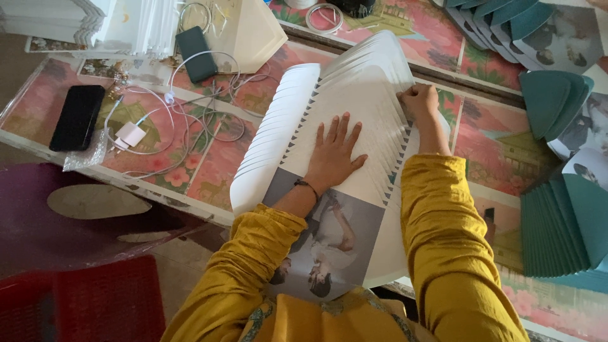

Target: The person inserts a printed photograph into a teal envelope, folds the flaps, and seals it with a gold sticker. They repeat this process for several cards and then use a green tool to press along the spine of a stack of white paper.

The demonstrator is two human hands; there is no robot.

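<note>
We see the fanned row of white card sheets with a photo print at its near end (pixel 354 114) lying on the floral-patterned bench (pixel 209 171), its long axis running away from us. Our left hand (pixel 334 155) presses flat on its middle, grip wide. Our right hand (pixel 418 101), grip pinched narrow on the far right edges, sits farther up the row.
</note>
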